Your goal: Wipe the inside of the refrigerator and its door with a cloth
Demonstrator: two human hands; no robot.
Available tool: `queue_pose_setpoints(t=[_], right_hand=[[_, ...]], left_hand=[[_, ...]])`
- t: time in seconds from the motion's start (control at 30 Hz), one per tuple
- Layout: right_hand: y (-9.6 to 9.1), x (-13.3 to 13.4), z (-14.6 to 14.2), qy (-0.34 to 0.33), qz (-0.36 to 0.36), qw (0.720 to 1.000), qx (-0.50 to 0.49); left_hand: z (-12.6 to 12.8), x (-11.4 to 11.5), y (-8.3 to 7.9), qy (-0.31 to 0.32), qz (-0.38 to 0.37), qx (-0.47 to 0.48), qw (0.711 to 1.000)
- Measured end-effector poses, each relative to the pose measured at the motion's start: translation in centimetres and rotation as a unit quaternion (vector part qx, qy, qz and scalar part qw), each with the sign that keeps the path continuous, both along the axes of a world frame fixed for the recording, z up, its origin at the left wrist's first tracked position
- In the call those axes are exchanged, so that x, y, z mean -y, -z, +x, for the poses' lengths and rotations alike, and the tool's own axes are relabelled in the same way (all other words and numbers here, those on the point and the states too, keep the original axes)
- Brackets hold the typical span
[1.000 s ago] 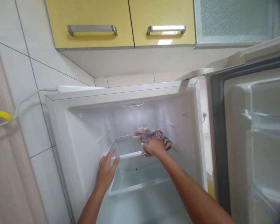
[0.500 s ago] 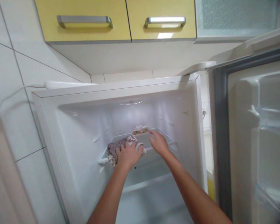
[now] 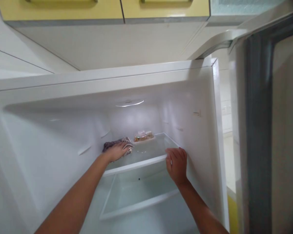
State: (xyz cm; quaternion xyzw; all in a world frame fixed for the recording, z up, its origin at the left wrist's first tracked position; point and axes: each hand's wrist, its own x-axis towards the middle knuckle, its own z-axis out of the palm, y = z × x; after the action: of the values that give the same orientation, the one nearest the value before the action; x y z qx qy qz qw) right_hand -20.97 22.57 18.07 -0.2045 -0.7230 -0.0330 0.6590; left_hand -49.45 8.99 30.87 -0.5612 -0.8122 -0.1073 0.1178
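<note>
On the far left of the translucent, white-edged upper shelf (image 3: 151, 152), a soft, patterned grey-brown cloth (image 3: 116, 141) lies bunched beneath the left hand (image 3: 116, 152); whether the fingers clamp its folds cannot be told. At the shelf's near right edge, the right hand (image 3: 177, 164) has curled fingers; its grip is unclear. Work with the cloth appears under way; the finished extent cannot be established. A shallow, film-wrapped tray (image 3: 143, 137) occupies the far side, a patch judged still outstanding.
</note>
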Motion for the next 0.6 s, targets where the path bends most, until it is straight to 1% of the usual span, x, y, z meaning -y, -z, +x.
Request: queue_pose_setpoints(t=[0.07,0.17,0.23,0.33,0.47,0.6], right_hand=[[0.3,-0.5,-0.2,-0.006,0.017,1.0,-0.012],[0.6,-0.9,-0.4,-0.011,0.023,0.999,-0.022],[0.7,-1.0,-0.5,-0.013,0.021,0.999,-0.023],[0.7,-1.0,-0.5,-0.012,0.017,1.0,-0.015],[0.6,-0.7,0.0,-0.004,0.021,1.0,0.007],[0.3,-0.4,0.6,-0.011,0.016,0.999,0.036]], left_hand=[[-1.4,-1.2,-0.3,0.009,-0.036,0.004,0.999],[-2.9,-2.6,-0.5,-0.018,-0.06,0.003,0.998],[-3.4,-3.2,-0.5,-0.048,-0.061,-0.001,0.997],[-3.2,-3.5,-0.2,-0.087,-0.052,-0.005,0.995],[-1.8,-2.8,0.1,-0.106,-0.039,0.006,0.994],[0.2,-0.6,-0.1,-0.08,-0.019,0.01,0.997]])
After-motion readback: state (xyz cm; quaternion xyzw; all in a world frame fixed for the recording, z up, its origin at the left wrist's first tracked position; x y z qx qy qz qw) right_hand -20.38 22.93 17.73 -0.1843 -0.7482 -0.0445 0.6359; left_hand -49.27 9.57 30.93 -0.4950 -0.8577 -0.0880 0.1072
